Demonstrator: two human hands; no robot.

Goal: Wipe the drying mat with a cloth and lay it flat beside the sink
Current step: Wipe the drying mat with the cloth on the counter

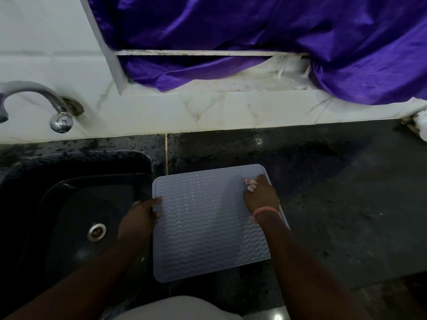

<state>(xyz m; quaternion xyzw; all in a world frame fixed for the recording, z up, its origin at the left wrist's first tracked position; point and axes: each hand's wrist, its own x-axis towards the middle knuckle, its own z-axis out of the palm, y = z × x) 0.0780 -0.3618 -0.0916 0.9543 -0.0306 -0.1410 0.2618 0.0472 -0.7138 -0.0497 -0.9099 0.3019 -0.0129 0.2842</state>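
A pale grey drying mat [203, 222] with a wavy ribbed surface lies flat on the dark counter, just right of the sink [76, 204]. My left hand [141, 215] grips the mat's left edge, thumb on top. My right hand [261, 195] is bunched around a small pink-and-white cloth [249, 184] and presses it onto the mat near its far right corner. Most of the cloth is hidden inside my fist.
The black sink has a metal drain [97, 232], and a chrome tap [34, 98] juts from the white tiled wall at the left. Dark speckled counter [335, 192] stretches to the right of the mat. Purple fabric [254, 31] hangs over the ledge behind.
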